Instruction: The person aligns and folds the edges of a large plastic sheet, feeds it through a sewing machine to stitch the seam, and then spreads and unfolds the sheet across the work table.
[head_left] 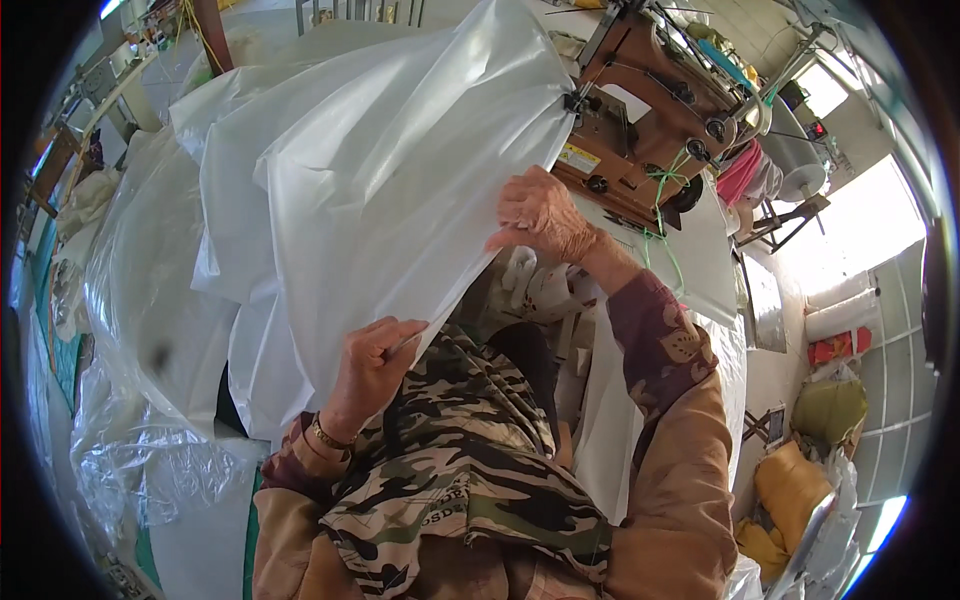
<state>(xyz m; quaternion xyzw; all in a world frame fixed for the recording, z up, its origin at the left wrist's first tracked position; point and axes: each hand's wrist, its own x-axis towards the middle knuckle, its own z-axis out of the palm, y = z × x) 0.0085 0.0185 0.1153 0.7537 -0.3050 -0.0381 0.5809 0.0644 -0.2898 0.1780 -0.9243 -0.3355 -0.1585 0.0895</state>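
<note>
A large white plastic sheet (390, 170) spreads across the work area in front of me, creased and partly see-through. Its near right edge runs taut between my two hands. My left hand (372, 365) is closed on the edge low down, close to my lap. Farther up, my right hand (540, 215) grips the same edge, its fingers curled over and the thumb along the plastic. Just beyond my right hand stands a brown sewing machine (640, 140), and the sheet's far corner reaches its needle area. The very end of the edge under my fingers is hidden.
A green cord (655, 210) hangs from the machine. Clear plastic sheeting (150, 470) is heaped at the left. A large thread cone (795, 150) stands behind the machine. Orange-yellow sacks (790, 490) lie at the right. A camouflage apron (450, 440) covers my lap.
</note>
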